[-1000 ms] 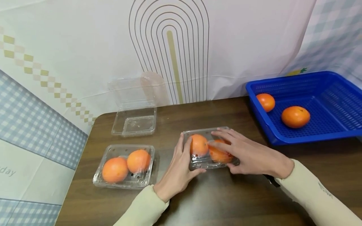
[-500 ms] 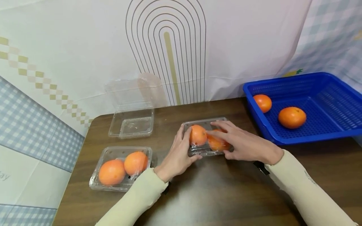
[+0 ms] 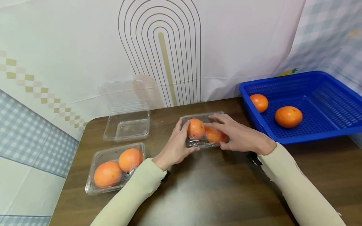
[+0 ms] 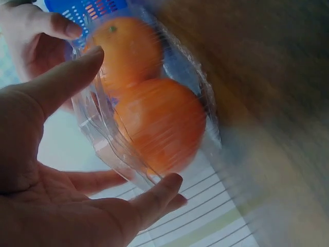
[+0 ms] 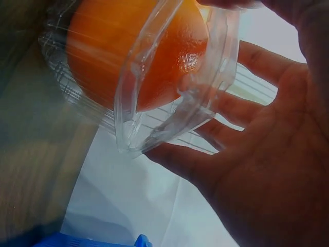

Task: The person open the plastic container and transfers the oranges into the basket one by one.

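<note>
A clear plastic clamshell box (image 3: 202, 115), its lid down, holds two orange round fruits (image 3: 196, 127), side by side. My left hand (image 3: 176, 145) grips the box's left end, thumb at the near edge and fingers along the side. The opposite end is held by my right hand (image 3: 240, 135), whose fingers reach over the lid. In the left wrist view the thumb and fingers span the box's rim (image 4: 209, 98). The right wrist view shows fingers (image 5: 180, 159) around the clear edge, with one fruit (image 5: 139, 56) behind the plastic.
A closed clear box (image 3: 91, 169) with two more fruits sits at the left, partly behind my left sleeve. Behind it an open box (image 3: 127, 127) leans its raised lid against the wall cloth. At the right, a blue basket (image 3: 305, 136) contains two fruits (image 3: 288, 116).
Both hands have slid the box away from me, toward the wall. My grip on it looks the same. The head view has shifted slightly.
</note>
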`<state>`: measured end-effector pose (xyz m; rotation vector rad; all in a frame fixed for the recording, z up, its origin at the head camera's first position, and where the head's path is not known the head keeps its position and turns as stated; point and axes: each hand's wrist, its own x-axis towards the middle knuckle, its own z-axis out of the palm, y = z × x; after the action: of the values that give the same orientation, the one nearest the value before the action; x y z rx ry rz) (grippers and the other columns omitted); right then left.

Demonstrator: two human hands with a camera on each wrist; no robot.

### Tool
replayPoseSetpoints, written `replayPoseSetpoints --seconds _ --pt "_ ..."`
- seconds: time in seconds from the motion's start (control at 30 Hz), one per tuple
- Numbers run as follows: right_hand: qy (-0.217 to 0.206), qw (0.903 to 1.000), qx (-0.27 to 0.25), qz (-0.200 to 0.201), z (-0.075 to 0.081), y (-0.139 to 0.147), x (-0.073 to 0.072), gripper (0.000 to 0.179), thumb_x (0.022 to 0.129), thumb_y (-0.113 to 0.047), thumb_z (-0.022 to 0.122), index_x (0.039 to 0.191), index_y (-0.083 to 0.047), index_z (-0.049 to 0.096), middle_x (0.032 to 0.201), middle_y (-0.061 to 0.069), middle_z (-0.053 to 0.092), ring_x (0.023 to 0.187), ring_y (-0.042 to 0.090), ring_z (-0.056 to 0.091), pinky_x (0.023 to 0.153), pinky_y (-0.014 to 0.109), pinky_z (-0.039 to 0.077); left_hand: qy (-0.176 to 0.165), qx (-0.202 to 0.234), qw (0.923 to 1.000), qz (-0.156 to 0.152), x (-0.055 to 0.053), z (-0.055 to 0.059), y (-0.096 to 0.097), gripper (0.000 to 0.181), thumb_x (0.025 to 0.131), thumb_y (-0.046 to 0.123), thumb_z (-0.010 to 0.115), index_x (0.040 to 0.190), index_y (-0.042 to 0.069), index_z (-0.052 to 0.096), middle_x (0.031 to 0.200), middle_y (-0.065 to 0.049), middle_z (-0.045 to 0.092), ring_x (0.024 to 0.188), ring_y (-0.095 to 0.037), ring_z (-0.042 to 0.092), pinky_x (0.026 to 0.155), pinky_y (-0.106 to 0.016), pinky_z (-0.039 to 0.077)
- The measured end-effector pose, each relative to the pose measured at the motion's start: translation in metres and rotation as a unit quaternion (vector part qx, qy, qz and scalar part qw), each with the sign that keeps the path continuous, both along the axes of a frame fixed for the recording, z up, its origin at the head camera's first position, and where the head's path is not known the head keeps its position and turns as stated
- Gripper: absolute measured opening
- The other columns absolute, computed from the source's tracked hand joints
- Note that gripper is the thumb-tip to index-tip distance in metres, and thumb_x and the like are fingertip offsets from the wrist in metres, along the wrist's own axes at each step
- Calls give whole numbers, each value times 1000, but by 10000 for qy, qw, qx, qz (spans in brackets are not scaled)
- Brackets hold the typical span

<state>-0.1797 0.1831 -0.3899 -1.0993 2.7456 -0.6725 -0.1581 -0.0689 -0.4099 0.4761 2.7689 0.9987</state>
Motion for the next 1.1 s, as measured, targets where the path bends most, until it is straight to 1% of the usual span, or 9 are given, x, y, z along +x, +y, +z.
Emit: replayPoseSetpoints --seconds 0.17,0.33,0.5,0.57,0.67,0.8,0.9,1.0,1.1 --pt "-49 9999 -151 64 0 -2 -5 76 81 -2 74 151 -16 49 161 17 33 146 36 30 101 50 57 62 410 9987 310 8 -6 4 106 83 26 87 162 7 19 171 -21 4 150 -41 34 124 -51 38" --pt "-122 9999 -97 -69 2 -2 -6 78 82 -7 76 153 -16 47 163 18 28 149 38 26 106 57 54 153 824 9949 560 15 -12 5 98 89 29 81 162 7 19 170 -21 7 153 -38 29 126 -52 35" --pt "-275 9987 148 -409 7 -1 -7 87 83 -18 81 158 -13 37 168 21 19 153 40 21 113 60 48 226 868 9927 808 18 -15 2 92 92 29 77 161 5 22 170 -19 12 156 -34 24 128 -52 31" --pt "-294 9978 249 -541 9 -1 -7 88 83 -21 82 158 -12 37 168 22 20 154 41 17 116 63 44 268 792 9933 796 19 -16 1 92 93 29 76 161 3 20 171 -20 11 156 -35 22 128 -52 29" --pt "-359 9966 366 -644 8 -2 -6 85 83 -25 82 156 -10 41 167 22 23 155 44 17 119 67 38 416 602 9945 745 21 -19 0 92 94 28 75 161 -1 20 169 -24 13 152 -40 29 126 -55 33" --pt "-441 9959 426 -658 4 -4 -3 85 82 -26 84 155 -9 43 167 22 23 147 44 38 115 61 45 593 334 9951 719 23 -19 -2 91 93 27 75 159 -6 21 165 -28 19 146 -43 39 121 -60 39" --pt "-413 9962 412 -639 3 -4 -2 87 81 -24 86 155 -7 43 167 23 23 137 40 52 109 55 54 587 202 9961 626 25 -17 -3 89 95 27 73 158 -8 20 165 -29 18 149 -40 34 121 -61 37" --pt "-421 9961 449 -626 4 -4 -2 88 81 -23 86 155 -6 42 167 22 21 137 39 52 108 53 55 586 103 9971 467 26 -15 -4 86 99 27 69 158 -9 18 165 -30 14 152 -37 27 122 -58 34" --pt "-498 9955 510 -632 6 -2 -3 87 82 -22 84 155 -6 41 168 21 20 140 37 50 109 52 54 787 -27 9963 335 27 -14 -3 82 101 26 65 157 -12 19 163 -33 15 152 -38 25 122 -54 36"
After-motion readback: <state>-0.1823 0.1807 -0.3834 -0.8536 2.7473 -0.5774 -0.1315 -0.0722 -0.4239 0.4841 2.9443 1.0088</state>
